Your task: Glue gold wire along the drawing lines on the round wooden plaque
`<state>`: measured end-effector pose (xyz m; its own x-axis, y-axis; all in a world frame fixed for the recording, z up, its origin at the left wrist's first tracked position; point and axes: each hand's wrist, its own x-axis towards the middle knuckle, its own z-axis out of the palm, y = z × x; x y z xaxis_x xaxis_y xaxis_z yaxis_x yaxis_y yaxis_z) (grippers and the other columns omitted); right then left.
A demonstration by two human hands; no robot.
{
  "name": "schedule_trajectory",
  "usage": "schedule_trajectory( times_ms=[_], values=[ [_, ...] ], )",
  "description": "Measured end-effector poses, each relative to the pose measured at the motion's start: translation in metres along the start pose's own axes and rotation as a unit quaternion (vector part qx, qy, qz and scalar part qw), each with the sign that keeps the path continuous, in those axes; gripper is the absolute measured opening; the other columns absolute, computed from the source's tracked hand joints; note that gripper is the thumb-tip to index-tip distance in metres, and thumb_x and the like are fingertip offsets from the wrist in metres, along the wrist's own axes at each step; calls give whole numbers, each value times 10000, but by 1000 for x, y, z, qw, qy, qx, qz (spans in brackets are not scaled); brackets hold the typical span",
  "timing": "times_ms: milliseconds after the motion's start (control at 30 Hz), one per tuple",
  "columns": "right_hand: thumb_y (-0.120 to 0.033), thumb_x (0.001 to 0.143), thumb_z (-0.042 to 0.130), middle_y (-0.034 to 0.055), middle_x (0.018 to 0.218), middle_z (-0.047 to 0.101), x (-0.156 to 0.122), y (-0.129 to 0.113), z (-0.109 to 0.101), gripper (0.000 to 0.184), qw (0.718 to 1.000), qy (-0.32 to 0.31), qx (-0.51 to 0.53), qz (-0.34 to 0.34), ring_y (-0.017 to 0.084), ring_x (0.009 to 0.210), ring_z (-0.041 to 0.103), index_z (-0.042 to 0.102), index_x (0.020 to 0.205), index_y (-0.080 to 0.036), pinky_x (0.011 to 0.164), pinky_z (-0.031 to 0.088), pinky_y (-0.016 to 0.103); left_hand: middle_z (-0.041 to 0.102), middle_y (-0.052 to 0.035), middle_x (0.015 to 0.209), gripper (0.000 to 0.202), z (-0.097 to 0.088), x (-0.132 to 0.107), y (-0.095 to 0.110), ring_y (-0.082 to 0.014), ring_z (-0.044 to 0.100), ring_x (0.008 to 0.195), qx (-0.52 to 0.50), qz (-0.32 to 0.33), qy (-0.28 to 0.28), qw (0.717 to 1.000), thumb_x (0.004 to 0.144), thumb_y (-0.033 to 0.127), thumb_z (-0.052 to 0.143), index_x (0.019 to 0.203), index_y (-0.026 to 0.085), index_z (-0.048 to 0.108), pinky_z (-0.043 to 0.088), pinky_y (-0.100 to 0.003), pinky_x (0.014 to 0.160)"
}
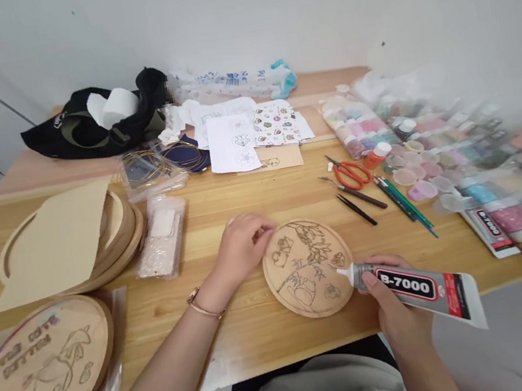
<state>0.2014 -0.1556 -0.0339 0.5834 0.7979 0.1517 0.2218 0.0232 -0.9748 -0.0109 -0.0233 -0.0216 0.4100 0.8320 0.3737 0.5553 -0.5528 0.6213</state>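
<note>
I see a pale wooden disc (284, 282) with dark drawings (304, 293). Right grip (398, 309) holds a grey tube (421, 288); the left grip (243, 246) I cannot tell.

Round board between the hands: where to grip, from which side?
Likely best by the left rim of the round board, coming from the left. The drawing spreads over the flat face while the rim is plain; the left hand is close there, and the glue tube in the right hand crowds the right side.

The tube (416, 289) is silver-grey, red and black. Dark line drawings pattern the tan disc (308, 268). The scissors (340, 168) are orange-handled.
</note>
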Motion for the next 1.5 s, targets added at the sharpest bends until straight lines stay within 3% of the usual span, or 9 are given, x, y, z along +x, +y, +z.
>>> schedule_trajectory(
  times_ms=[233, 433, 600, 833, 967, 1100, 1267, 1367, 1500],
  values=[
    [-336, 667, 791, 12, 798, 606, 6, 17, -3, 213, 995, 44, 90, 29, 129, 629, 558, 676, 798, -214, 451, 484, 227, 736, -34, 867, 216, -1, -1, -3, -167, 666, 802, 8, 0, 1, 1000, 917, 138, 476, 969, 193, 678, 480, -311, 752],
    [-325, 689, 777, -21, 786, 589, 6, 5, 0, 225, 991, 48, 123, 33, 80, 554, 532, 646, 826, -202, 466, 465, 205, 663, -95, 1162, 236, 2, -3, 0, -245, 582, 1078, 100, 72, -90, 988, 933, 224, 520, 1130, 186, 644, 455, -421, 894],
    [-372, 749, 726, -30, 740, 638, 14, -3, 0, 313, 983, -33, 180, 30, 131, 559, 589, 587, 1000, -245, 480, 437, 251, 630, -108, 1180, 211, 4, -4, 1, -260, 534, 1094, 144, 55, -106, 982, 930, 221, 505, 1065, 172, 659, 455, -445, 917],
    [-297, 839, 642, -24, 752, 660, 25, -19, -2, 277, 979, -102, 30, -171, 181, 635, 634, 575, 1107, -322, 666, 522, 379, 633, -101, 1190, 217, 4, -3, 5, -261, 534, 1103, 141, 44, -94, 985, 914, 190, 492, 1063, 175, 648, 453, -438, 914],
    [-212, 870, 589, 39, 827, 668, 16, -40, 26, 289, 902, -169, -225, -327, 209, 704, 633, 617, 1142, -306, 636, 507, 351, 692, -80, 1067, 295, -24, 2, 10, -254, 603, 997, 159, 32, -48, 986, 824, 78, 476, 1034, 179, 659, 474, -430, 871],
    [-98, 885, 506, 78, 839, 643, -14, -61, 86, 337, 815, -223, -350, -404, 232, 779, 606, 641, 1118, -300, 697, 504, 379, 717, -58, 965, 291, -77, -2, 23, -235, 654, 908, 189, -77, 111, 973, 815, 101, 445, 1004, 180, 651, 502, -385, 822],
    [-95, 886, 486, 129, 930, 673, -49, -74, 156, 290, 764, -344, -435, -331, 274, 877, 607, 655, 1079, -231, 714, 498, 423, 701, -49, 1000, 267, -108, -27, 40, -211, 664, 879, 188, -121, 120, 967, 889, 229, 431, 1086, 203, 610, 523, -325, 740],
    [-114, 895, 477, 186, 1205, 624, -48, -78, 159, 352, 751, -398, -420, -319, 310, 1050, 577, 606, 1214, -186, 809, 486, 465, 680, -90, 998, 282, -97, -47, 42, -245, 650, 910, 245, -115, 100, 957, 919, 274, 404, 1102, 177, 595, 514, -369, 779],
    [-119, 916, 443, 110, 1206, 624, 2, -75, 110, 412, 784, -384, -401, -276, 260, 1055, 581, 557, 1280, -275, 872, 455, 424, 677, -114, 1013, 319, -65, -63, 51, -265, 643, 906, 317, -142, -2, 938, 951, 289, 367, 1110, 159, 612, 498, -379, 744]
  ],
)
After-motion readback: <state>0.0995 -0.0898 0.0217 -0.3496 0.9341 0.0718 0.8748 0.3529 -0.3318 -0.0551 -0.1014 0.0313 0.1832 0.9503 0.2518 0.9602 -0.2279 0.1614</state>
